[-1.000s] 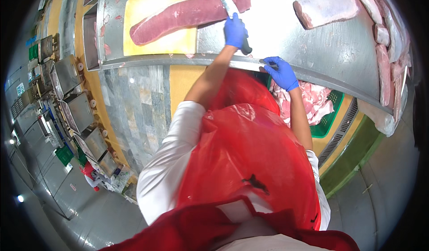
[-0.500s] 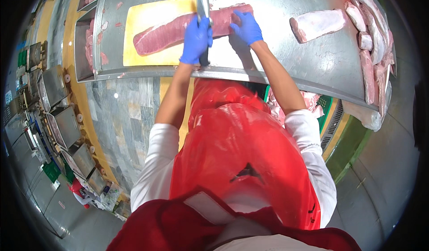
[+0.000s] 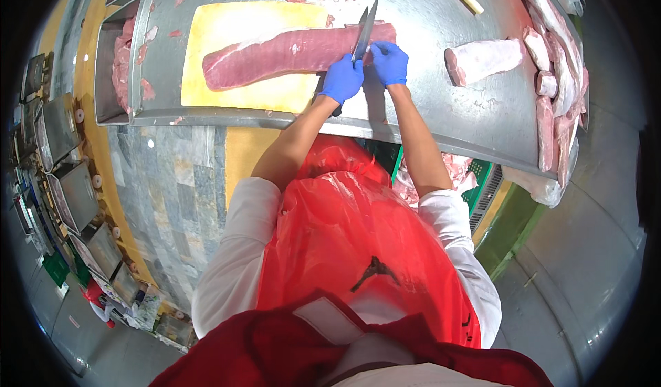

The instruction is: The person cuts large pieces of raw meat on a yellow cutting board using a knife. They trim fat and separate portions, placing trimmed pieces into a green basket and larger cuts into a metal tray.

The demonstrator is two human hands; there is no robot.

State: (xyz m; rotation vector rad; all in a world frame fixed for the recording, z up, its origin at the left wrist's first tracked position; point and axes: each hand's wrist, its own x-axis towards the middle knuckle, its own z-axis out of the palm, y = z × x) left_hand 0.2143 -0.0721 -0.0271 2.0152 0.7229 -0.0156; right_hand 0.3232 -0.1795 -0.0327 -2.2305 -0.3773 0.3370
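Note:
A long pink pork loin (image 3: pixel 282 51) lies lengthwise across the yellow cutting board (image 3: pixel 196 91), its right end reaching past the board onto the metal table. My blue-gloved left hand (image 3: pixel 343 78) is wrapped round the dark handle of a knife (image 3: pixel 365 32). The blade points away from me and crosses over the loin near its right end; whether it has entered the meat I cannot tell. Just right of the blade, my blue-gloved right hand (image 3: pixel 390 65) has its bent fingers against the near edge of the loin's right end. Its fingertips are partly hidden.
Right on the metal table (image 3: pixel 427 105) lies a paler pork piece (image 3: pixel 485 61), with several meat strips (image 3: pixel 564 77) beyond it. A pale-handled tool (image 3: pixel 469 1) rests at the far side. Meat trays (image 3: pixel 103 77) stand at the left; a green crate (image 3: pixel 478 187) sits below the table edge.
The knife has moved right along the loin in my left hand, its blade now leaning right. My right hand has drawn nearer to me, from the loin's top to its near edge.

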